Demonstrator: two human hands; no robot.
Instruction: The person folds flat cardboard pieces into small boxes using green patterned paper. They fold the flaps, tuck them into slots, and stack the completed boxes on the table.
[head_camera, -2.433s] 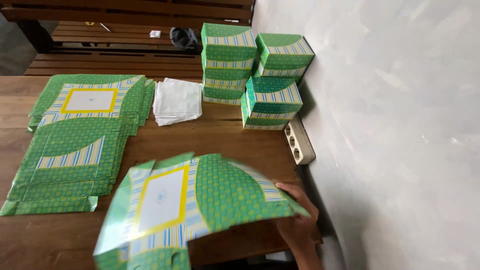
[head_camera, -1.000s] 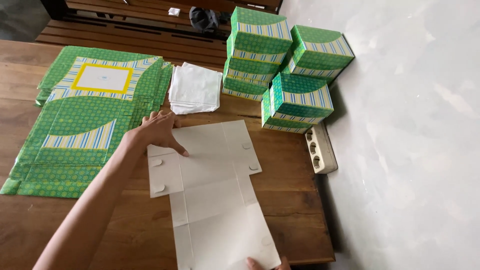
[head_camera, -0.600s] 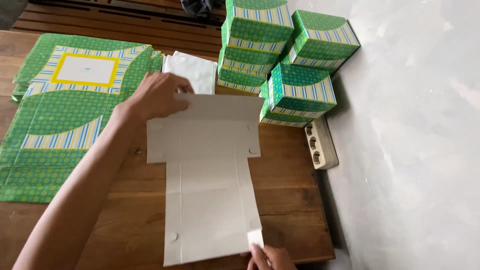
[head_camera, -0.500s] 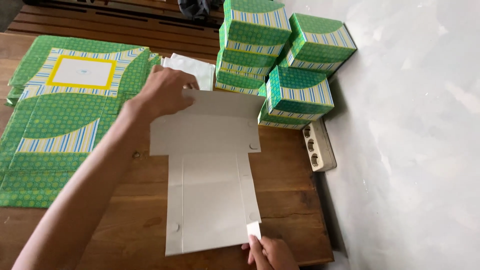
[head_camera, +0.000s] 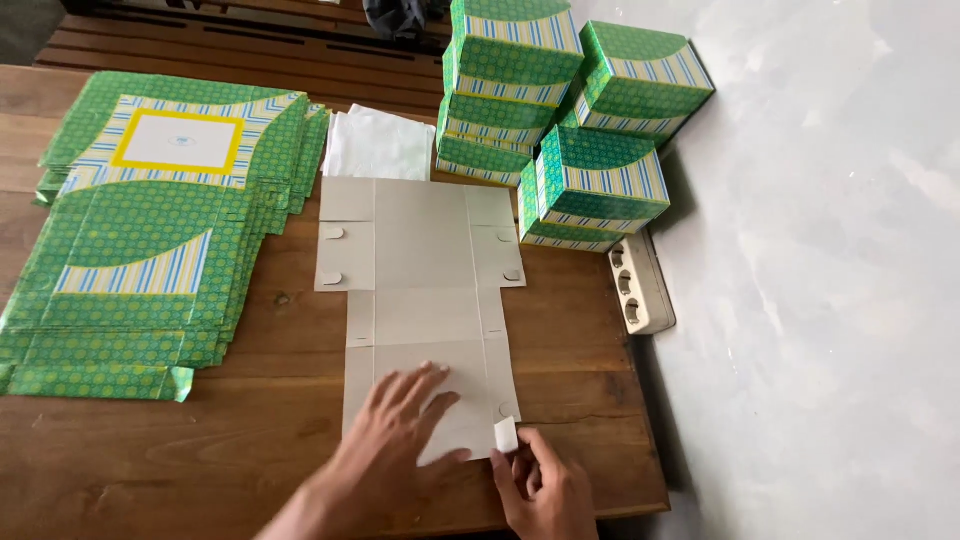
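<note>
A flat box blank (head_camera: 420, 275) lies grey side up on the wooden table (head_camera: 580, 330). My left hand (head_camera: 395, 435) rests flat on its near panel with the fingers spread. At the blank's near right corner, my right hand (head_camera: 545, 485) pinches a small white tab (head_camera: 506, 434) between thumb and fingers. A stack of unfolded green printed blanks (head_camera: 150, 230) lies to the left. Several folded green boxes (head_camera: 560, 110) are piled at the back right.
A pile of white paper sheets (head_camera: 380, 142) sits behind the blank. A white power strip (head_camera: 640, 280) lies along the table's right edge, by the grey floor. Dark wooden slats run across the top of the view.
The blank was turned grey side up and laid flat. My left hand left its far edge and came down on the near panel. My right hand took hold of the corner tab.
</note>
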